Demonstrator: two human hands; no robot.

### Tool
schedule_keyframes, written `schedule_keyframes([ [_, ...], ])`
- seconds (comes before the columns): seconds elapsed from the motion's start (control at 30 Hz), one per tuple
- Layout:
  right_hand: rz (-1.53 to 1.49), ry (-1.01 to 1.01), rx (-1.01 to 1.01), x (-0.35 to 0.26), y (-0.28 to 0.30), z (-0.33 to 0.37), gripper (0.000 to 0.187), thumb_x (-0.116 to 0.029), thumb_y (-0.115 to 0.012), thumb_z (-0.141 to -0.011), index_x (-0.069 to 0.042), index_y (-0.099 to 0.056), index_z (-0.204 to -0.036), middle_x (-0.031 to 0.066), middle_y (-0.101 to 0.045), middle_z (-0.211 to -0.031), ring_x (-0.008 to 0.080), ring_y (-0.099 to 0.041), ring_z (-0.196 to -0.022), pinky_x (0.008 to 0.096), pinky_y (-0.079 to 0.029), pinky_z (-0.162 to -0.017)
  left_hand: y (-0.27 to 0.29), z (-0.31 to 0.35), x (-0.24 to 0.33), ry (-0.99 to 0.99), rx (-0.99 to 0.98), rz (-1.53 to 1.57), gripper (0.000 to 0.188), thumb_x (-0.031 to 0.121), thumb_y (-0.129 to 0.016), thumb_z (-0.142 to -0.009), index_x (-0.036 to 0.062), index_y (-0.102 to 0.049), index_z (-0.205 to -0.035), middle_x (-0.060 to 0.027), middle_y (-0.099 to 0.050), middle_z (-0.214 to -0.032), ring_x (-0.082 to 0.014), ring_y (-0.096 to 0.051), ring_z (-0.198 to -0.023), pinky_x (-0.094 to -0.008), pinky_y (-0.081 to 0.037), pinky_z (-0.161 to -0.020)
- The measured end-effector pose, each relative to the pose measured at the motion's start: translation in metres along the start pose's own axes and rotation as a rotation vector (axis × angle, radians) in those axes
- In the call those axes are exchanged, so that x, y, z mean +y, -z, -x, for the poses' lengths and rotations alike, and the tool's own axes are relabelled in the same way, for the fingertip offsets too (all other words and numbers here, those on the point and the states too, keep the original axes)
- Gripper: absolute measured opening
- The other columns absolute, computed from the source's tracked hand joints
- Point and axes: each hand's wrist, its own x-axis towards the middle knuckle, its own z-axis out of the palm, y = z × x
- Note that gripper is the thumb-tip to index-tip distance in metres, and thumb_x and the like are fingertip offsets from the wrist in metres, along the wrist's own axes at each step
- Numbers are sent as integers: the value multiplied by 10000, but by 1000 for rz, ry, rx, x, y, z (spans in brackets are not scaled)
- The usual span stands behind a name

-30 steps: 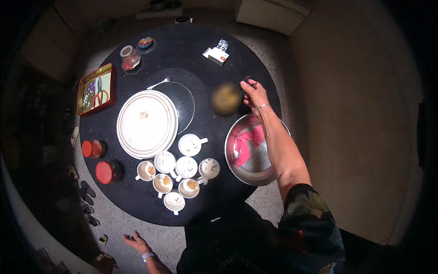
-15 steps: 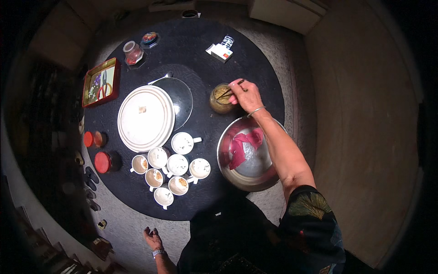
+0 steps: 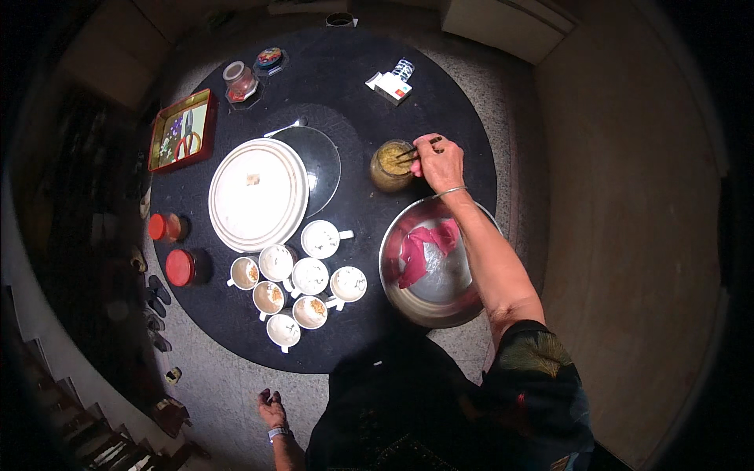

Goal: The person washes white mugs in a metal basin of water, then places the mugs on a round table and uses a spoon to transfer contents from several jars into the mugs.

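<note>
My right hand (image 3: 442,166) grips a pair of dark chopsticks (image 3: 408,155), fingers closed round their upper ends. Their tips reach into an open glass jar (image 3: 388,181) of yellowish-brown, crumbly stuff. Below my right forearm sits a wide metal basin (image 3: 400,304) with a crumpled pink cloth (image 3: 411,261) inside. My left hand (image 3: 272,410) hangs beyond the near table edge, loosely open and holding nothing. Several white cups (image 3: 320,239) stand bunched near the table's front; some have orange-brown bits at the bottom, others dark specks.
A large white round lid or plate (image 3: 259,212) overlaps a glass disc (image 3: 323,169) on the black round table (image 3: 345,94). Two red-lidded jars (image 3: 180,268) stand at left, near a red tray (image 3: 206,145) with scissors. Farther back are a small jar (image 3: 238,78) and a white box (image 3: 393,89).
The chopsticks have shifted in the jar, and my right hand has turned slightly at its right side. The whole view has shifted a little; my left hand stays low beside the table.
</note>
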Motion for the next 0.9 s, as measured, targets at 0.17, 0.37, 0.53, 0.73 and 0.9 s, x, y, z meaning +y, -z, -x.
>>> schedule_keyframes([
  [0.17, 13, 87, -9, -3, 3, 1, 223, -167, -593, -914, 27, -695, -869, 76, -652, -626, 126, -614, -481, 262, -472, -445, -2, 5, -6, 34, -12, -38, 318, 2, -630, -849, -32, -548, -1154, -104, -577, -1096, -188, -538, -989, -323, -454, -856],
  [0.37, 24, 71, 13, 0, -3, 4, 239, -172, -590, -920, 51, -673, -890, 114, -669, -654, 139, -641, -503, 260, -523, -462, -2, 8, -15, -5, -37, 128, 264, 20, -621, -862, -34, -562, -1114, -107, -585, -1073, -194, -548, -962, -315, -464, -851],
  [0.53, -44, 74, 18, 3, 4, 2, 236, -175, -592, -920, 44, -652, -855, 108, -653, -619, 143, -630, -487, 267, -511, -443, -7, 17, -2, 55, -10, -32, 245, 33, -636, -866, -35, -580, -1095, -106, -608, -1054, -195, -574, -923, -315, -470, -849],
  [0.73, -48, 59, 63, 7, -1, 3, 224, -153, -578, -918, 51, -638, -847, 106, -643, -655, 159, -644, -505, 266, -520, -442, -10, 25, 0, 95, 4, -62, 238, 44, -645, -868, -25, -600, -1091, -110, -630, -1051, -204, -586, -933, -326, -471, -850],
  [0.9, -50, 76, 53, 7, 4, 5, 212, -138, -570, -921, 58, -634, -868, 114, -645, -685, 164, -654, -522, 269, -520, -431, -10, 26, -16, 79, -7, -6, 215, 40, -636, -869, -24, -612, -1072, -106, -644, -1012, -197, -592, -912, -325, -471, -849],
])
